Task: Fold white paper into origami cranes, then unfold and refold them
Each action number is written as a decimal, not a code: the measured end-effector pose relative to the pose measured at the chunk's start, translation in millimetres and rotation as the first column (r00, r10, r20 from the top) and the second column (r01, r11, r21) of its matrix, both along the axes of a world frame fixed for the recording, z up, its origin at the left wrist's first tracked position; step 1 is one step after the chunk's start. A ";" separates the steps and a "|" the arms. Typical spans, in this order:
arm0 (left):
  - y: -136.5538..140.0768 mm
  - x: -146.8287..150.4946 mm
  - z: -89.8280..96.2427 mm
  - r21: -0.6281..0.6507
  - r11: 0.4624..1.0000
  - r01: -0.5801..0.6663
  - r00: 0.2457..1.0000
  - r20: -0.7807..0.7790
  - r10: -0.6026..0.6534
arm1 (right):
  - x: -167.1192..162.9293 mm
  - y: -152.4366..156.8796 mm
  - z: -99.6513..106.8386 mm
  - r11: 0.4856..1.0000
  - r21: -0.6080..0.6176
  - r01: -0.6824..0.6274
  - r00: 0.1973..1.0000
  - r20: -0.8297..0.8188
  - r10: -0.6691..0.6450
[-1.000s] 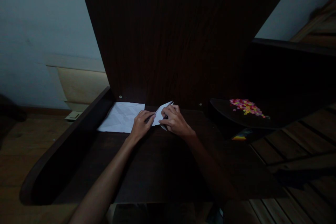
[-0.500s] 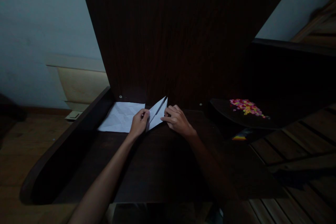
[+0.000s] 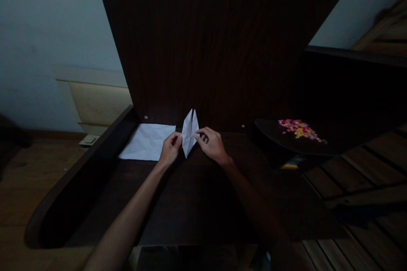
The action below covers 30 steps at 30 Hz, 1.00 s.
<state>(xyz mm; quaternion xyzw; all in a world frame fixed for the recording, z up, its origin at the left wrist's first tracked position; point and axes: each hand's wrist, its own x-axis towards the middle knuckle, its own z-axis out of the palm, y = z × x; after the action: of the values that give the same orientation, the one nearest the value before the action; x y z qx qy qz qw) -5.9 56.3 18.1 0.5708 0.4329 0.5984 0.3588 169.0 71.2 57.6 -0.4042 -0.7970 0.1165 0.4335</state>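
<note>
A folded white paper (image 3: 190, 134), narrow and diamond-shaped with a split upper point, is held up between my two hands. My left hand (image 3: 171, 149) pinches its left corner between thumb and fingers. On the opposite side, my right hand (image 3: 212, 144) has thumb and forefinger closed on the right corner, the other fingers curled. A creased white sheet (image 3: 148, 140) lies flat on the dark wooden desk (image 3: 187, 203), just left of my left hand.
A heap of small pink, red and yellow pieces (image 3: 299, 130) lies on a dark shelf (image 3: 270, 129) at the right. A raised side panel (image 3: 79, 182) borders the desk on the left. An upright dark board (image 3: 219, 42) stands behind it.
The folded paper has turned from a rightward slant to nearly upright and now shows a slim diamond. My right hand has shifted slightly left, gripping its right corner.
</note>
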 end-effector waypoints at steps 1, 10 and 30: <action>0.5 0.2 -0.6 0.006 1.000 -0.018 1.000 -0.001 0.018 | -0.7 0.1 0.6 1.000 -0.022 -0.011 0.999 -0.052 0.010; -3.6 2.2 1.0 0.205 0.927 -0.313 0.938 -0.086 0.336 | -5.7 -2.5 -3.3 0.938 -0.278 -0.207 0.943 -0.312 0.116; -8.9 3.7 5.0 0.066 0.926 -0.371 0.908 -0.183 0.376 | -6.4 -12.1 2.2 0.988 -0.017 -0.155 0.983 0.095 0.156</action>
<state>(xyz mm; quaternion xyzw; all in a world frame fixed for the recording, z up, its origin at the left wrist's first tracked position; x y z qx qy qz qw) -2.2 47.3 23.1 0.5378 0.5576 0.6045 0.1857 162.6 59.1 59.8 -0.3479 -0.8454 0.1342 0.3824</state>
